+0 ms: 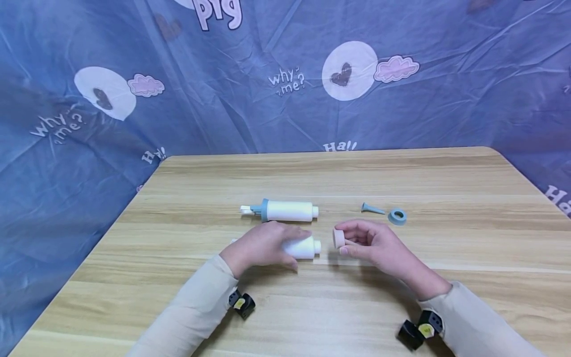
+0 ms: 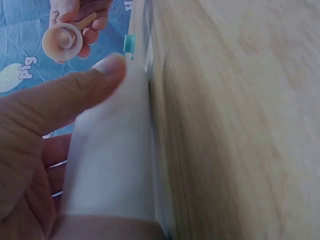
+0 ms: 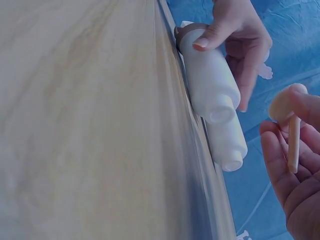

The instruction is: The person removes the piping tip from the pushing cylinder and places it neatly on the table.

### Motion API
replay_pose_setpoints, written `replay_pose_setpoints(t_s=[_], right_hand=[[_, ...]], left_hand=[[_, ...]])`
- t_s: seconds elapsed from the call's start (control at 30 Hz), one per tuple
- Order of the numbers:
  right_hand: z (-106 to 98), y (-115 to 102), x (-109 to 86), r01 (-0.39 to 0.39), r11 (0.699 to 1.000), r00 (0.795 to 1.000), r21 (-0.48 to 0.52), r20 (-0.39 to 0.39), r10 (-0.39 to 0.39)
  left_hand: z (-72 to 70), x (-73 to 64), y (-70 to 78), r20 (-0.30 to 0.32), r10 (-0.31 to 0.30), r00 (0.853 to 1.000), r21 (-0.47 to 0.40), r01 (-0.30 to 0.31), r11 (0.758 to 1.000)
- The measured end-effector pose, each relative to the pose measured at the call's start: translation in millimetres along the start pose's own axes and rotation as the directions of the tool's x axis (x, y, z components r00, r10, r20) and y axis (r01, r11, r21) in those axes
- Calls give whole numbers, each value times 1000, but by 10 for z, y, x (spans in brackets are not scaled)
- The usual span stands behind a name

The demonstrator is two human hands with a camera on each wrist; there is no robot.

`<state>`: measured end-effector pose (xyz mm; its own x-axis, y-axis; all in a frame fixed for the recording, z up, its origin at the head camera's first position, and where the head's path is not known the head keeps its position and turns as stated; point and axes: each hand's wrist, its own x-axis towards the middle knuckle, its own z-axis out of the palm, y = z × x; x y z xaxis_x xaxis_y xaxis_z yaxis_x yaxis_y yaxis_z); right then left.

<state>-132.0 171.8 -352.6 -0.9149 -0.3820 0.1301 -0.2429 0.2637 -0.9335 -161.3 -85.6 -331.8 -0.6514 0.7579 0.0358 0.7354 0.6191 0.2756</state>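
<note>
My left hand (image 1: 267,245) grips a white syringe-like tube (image 1: 301,249) lying on its side, its narrow neck pointing right. The thumb lies along the tube in the left wrist view, and a brownish collar (image 3: 192,31) shows at the tube's rear in the right wrist view. Just right of the neck, my right hand (image 1: 379,248) pinches a pale pink round cap (image 1: 339,238) between thumb and fingers. A thin tapered pale nozzle (image 3: 294,145) is also in that hand, lying against the fingers. Cap and tube are apart.
Behind the gripped tube lies a second white tube (image 1: 290,211) with a blue collar and plunger. A blue cone nozzle (image 1: 372,208) and a blue ring cap (image 1: 392,221) lie farther right on the wooden table (image 1: 446,188). A blue printed cloth (image 1: 245,99) hangs behind.
</note>
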Motion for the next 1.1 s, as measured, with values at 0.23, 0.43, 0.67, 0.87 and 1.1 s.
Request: replay_pose_setpoints(t_s=[0.23, 0.43, 0.67, 0.87, 1.1], right_hand=[[8, 4, -2, -1, 1000, 999, -22, 38, 2], [19, -1, -1, 7, 1000, 997, 8, 75, -8], [41, -13, 0, 17, 996, 994, 83, 110, -26], [78, 11, 18, 79, 990, 988, 115, 120, -93], [94, 21, 28, 101, 984, 985, 144, 126, -119]], left_hand=[[11, 10, 95, -189, 85, 978, -26, -91, 995], [67, 47, 235, -371, 143, 918, -119, -199, 973], [161, 99, 328, -500, 158, 852, -143, -261, 955], [228, 126, 347, -532, 148, 834, -152, -266, 952], [238, 148, 365, -558, 158, 815, -153, -288, 945]])
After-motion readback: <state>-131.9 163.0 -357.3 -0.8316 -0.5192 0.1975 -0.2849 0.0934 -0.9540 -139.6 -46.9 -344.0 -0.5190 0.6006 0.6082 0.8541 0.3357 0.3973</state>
